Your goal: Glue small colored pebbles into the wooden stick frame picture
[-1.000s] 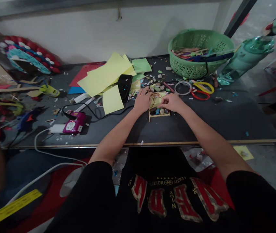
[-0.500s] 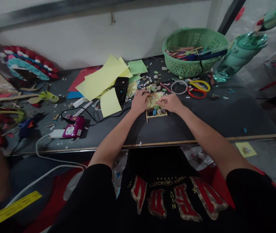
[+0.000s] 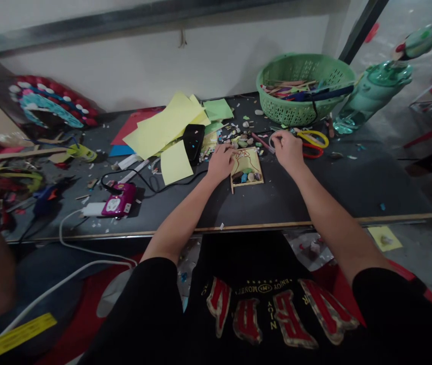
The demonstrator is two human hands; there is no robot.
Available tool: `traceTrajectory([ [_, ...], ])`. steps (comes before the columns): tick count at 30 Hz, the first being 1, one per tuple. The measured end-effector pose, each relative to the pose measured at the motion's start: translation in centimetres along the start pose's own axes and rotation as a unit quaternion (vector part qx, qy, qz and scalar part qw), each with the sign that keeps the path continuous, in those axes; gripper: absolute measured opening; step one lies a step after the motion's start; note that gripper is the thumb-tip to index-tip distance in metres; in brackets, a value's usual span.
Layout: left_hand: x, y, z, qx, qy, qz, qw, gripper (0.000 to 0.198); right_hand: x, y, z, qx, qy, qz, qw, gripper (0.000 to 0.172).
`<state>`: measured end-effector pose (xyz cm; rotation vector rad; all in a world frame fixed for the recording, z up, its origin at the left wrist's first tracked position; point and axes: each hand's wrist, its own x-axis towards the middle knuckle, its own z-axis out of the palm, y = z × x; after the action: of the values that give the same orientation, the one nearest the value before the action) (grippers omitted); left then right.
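A small wooden frame (image 3: 263, 181) lies on the dark table, with a cream backing, a looped red-brown string (image 3: 243, 154) near its top and painted pebbles (image 3: 251, 177) along its bottom. My left hand (image 3: 221, 162) is closed on the frame's upper left edge, fingers bent over it. Off to the right of the frame, my right hand (image 3: 289, 150) is raised with thumb and fingertips pinched together. What lies in that pinch, if anything, is too small to make out. Behind this hand a clear ring-shaped coil (image 3: 271, 143) is mostly covered.
Scissors with yellow and red handles (image 3: 314, 142), a green basket (image 3: 303, 114) of sticks and a bottle figure (image 3: 371, 96) stand right. Loose pebbles (image 3: 243, 139), yellow paper (image 3: 166, 126), a black phone (image 3: 193, 142) and a purple power adapter (image 3: 119, 199) with cables lie left and behind.
My right hand has moved right and away from the frame to the clear coil, uncovering the string and backing. My left hand has stayed at the frame's left edge.
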<state>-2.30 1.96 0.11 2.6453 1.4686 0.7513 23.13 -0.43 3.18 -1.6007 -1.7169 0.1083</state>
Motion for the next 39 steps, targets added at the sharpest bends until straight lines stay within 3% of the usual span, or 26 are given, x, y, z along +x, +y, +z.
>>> traceTrajectory([
  [8, 0.0, 0.1, -0.1, -0.001, 0.004, -0.015, 1.0, 0.034, -0.3, 0.0, 0.3, -0.022, -0.021, 0.01, 0.999, 0.028],
  [12, 0.0, 0.1, -0.2, -0.003, -0.001, -0.009, 1.0, 0.033, -0.5, -0.5, 0.4, -0.018, -0.04, -0.023, 0.999, 0.027],
  [17, 0.0, 0.1, -0.1, 0.003, 0.0, 0.004, 1.0, 0.032, -0.6, -0.5, 1.0, -0.029, -0.021, -0.063, 0.997, 0.026],
  [39, 0.1, 0.0, 0.0, -0.016, 0.004, 0.01, 1.0, 0.033, -1.0, -0.1, 1.7, 0.009, -0.034, -0.038, 0.999, 0.024],
])
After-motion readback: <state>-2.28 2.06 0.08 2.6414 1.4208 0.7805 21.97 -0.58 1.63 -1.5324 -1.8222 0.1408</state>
